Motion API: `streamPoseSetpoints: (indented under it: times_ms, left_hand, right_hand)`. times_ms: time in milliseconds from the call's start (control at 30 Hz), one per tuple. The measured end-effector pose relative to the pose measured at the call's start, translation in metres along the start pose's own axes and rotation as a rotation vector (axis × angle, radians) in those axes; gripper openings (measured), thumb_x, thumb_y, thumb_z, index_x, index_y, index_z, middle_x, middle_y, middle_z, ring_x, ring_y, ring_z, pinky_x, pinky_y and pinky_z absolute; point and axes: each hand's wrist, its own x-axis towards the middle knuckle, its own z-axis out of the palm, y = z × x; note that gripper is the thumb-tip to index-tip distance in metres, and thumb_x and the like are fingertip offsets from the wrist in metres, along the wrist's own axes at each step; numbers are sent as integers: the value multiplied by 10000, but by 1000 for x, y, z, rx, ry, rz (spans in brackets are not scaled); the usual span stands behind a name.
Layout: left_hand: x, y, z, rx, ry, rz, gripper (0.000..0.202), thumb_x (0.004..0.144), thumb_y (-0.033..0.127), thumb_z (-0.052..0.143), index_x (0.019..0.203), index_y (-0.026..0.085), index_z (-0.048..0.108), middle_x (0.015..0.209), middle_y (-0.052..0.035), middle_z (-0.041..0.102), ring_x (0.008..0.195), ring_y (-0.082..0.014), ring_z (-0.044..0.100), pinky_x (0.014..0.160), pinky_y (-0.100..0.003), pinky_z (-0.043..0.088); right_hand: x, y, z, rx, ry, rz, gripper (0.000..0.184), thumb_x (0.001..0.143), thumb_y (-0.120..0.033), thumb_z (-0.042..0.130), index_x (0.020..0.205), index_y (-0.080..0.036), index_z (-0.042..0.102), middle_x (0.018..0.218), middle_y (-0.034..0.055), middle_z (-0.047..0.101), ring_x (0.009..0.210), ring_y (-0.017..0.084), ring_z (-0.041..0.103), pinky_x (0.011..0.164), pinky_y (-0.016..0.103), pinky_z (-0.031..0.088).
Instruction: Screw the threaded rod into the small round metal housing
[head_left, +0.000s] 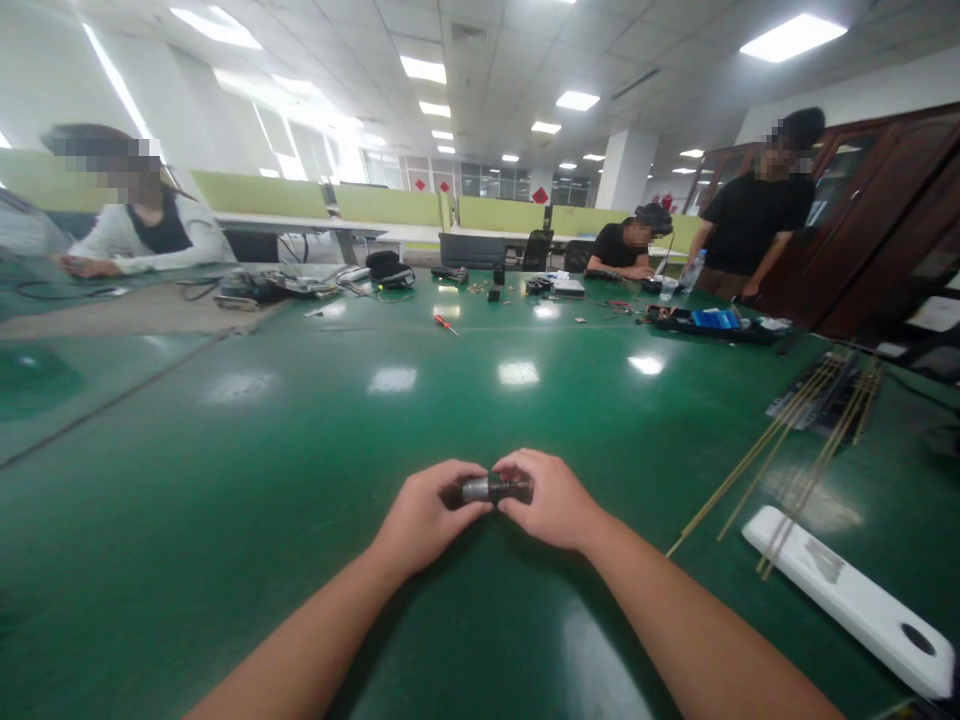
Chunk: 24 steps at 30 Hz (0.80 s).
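Low in the middle of the view, both my hands grip one small dark cylindrical part (pixel 491 489) with a silver band at its left end. My left hand (pixel 424 517) curls round the silver end. My right hand (pixel 551 497) closes on the dark end, fingers wrapped over the top. The part is held level just above the green table (pixel 300 450), and most of it is hidden by my fingers.
Several thin brass rods (pixel 780 450) lie to the right, crossing a long white bar (pixel 847 600). A red-handled screwdriver (pixel 444 322), tools, cables and small parts lie at the far edge. Three people are at the far side, one far left and two at the right.
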Motion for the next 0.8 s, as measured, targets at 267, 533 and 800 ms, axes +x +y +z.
streamPoseSetpoints:
  times_ms: [267,533,800]
  left_hand:
    - [0,1,0,11,-31,11,249,792,336,702,1016,227,696,982,-36,725,893,-208,666,823,-311,516]
    - [1,0,0,5,-57,39,233,790,333,710,1001,235,702,962,-21,723,876,-194,670,787,-280,525]
    - [0,2,3,1,-44,-1,240,795,327,712,1019,239,699,987,-18,725,894,-195,670,798,-283,518]
  right_hand:
    - [1,-2,0,17,-36,2,200,758,-182,676,954,-209,702,920,36,708,808,178,630,739,283,470]
    - [0,-2,0,-32,-71,0,120,795,-228,670,898,-210,728,861,34,710,776,174,618,704,278,436]
    - [1,-2,-1,-51,-60,6,118,800,-245,669,893,-215,736,856,32,719,766,174,618,688,277,423]
